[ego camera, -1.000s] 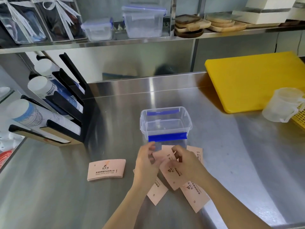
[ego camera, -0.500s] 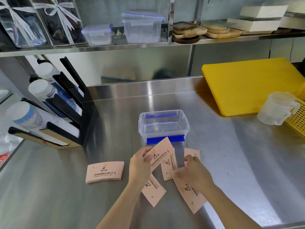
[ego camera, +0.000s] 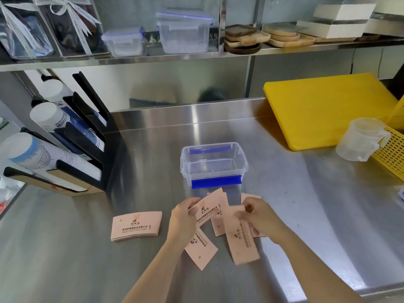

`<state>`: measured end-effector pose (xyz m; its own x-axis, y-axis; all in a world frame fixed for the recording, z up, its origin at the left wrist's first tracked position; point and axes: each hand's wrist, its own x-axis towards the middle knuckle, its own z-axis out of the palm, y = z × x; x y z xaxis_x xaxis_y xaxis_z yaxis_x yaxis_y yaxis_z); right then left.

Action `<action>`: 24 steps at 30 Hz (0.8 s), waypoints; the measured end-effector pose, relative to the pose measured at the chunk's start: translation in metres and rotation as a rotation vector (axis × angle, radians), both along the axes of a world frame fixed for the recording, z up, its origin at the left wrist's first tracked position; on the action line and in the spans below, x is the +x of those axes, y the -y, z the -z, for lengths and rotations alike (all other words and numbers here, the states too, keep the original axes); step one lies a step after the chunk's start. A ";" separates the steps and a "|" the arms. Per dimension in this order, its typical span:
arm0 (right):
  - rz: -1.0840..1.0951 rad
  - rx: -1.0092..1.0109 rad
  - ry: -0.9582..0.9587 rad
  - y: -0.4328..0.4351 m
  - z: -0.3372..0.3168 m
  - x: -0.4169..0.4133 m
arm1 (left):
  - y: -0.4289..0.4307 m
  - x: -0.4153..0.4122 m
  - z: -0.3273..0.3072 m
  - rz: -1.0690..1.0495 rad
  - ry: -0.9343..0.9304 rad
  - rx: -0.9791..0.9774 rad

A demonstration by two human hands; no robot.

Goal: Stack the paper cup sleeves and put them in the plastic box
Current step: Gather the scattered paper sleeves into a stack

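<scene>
Left fingers: the left hand has its fingers curled and closed on the left edge of one pink sleeve, thumb side toward the print, which faces up.
Held sleeve: lifted off the counter and tilted, its far corner pointing at the blue latch of the plastic box.
Right fingers: the right hand is bent at the knuckles, fingers together on the top end of a second sleeve; this part is blurred, so the exact grip cannot be told.
Second sleeve: long side running toward the viewer, its lower end near the counter edge.
Left arm: bare forearm coming up from the bottom middle, wrist straight, leaning right.
Right arm: bare forearm entering from the lower right, angled left toward the other hand; the two hands are close but apart.
Loose sleeves: several lie flat under and between the hands, overlapping; one sticks out below the left wrist, another shows just past the right hand.
Stacked sleeves: a neat pile lies flat, left of the left hand and apart from it.
Plastic box: clear, open, with nothing visible inside, standing just beyond the hands on the steel counter.
Further out: cup rack at left, yellow board and clear jug at right, shelf above.
</scene>
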<state>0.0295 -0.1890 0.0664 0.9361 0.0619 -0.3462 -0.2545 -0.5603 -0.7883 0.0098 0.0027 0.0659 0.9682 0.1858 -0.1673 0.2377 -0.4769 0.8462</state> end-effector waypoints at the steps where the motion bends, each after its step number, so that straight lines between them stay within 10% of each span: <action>1: 0.070 0.170 0.006 0.001 -0.006 0.001 | -0.001 0.001 0.000 0.004 0.006 -0.004; 8: 0.297 0.532 -0.070 -0.010 0.006 -0.003 | -0.003 0.000 -0.005 0.062 0.011 -0.084; 24: -0.209 -0.158 0.216 -0.027 0.024 -0.008 | -0.012 -0.004 0.016 0.289 0.035 0.186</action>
<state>0.0210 -0.1621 0.0429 0.9616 0.2218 -0.1615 0.0425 -0.7020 -0.7109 0.0060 0.0151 0.0498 0.9899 -0.0725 -0.1218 0.0427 -0.6669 0.7439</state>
